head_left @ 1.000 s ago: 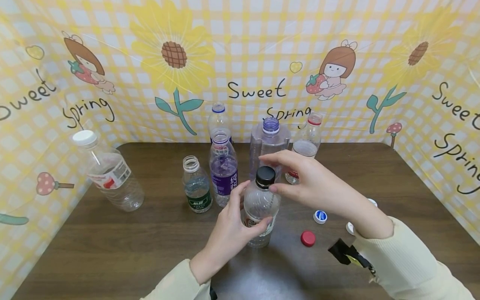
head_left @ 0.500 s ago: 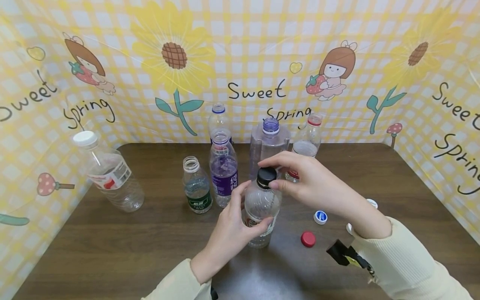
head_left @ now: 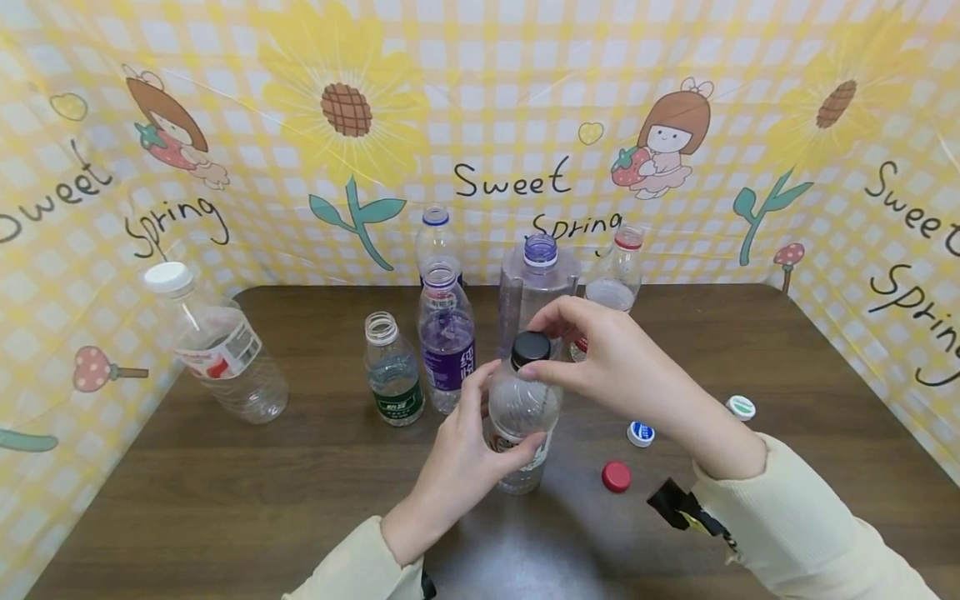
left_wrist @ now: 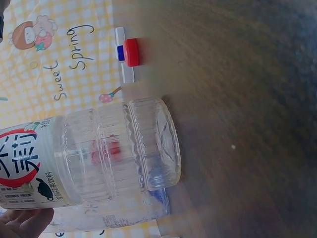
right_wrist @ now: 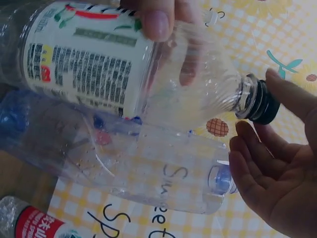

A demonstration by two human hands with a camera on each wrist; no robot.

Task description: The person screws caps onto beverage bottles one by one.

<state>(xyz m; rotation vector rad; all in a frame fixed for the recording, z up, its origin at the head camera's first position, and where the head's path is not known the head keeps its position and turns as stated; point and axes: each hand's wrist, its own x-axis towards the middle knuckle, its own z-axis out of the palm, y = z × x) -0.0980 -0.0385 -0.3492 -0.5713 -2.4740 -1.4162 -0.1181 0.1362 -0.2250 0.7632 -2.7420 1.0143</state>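
Observation:
A clear plastic bottle with a white label stands upright on the table. My left hand grips its body, thumb in front. At the top, my right hand pinches the black bottle cap between thumb and index finger. In the right wrist view the black cap sits on the bottle's neck, the other fingers loosely curled beside it. The left wrist view shows the bottle's ribbed lower part and label.
Behind stand a large purple-tinted bottle, a purple-label bottle, a green-label bottle and a red-ringed bottle. A white-capped bottle is at left. Right lie a red cap, blue-and-white cap and white-and-green cap.
My right thumb has slid left across the front of the black cap while the index finger shifted right behind it. The right forearm moved slightly left. My left hand stays on the bottle.

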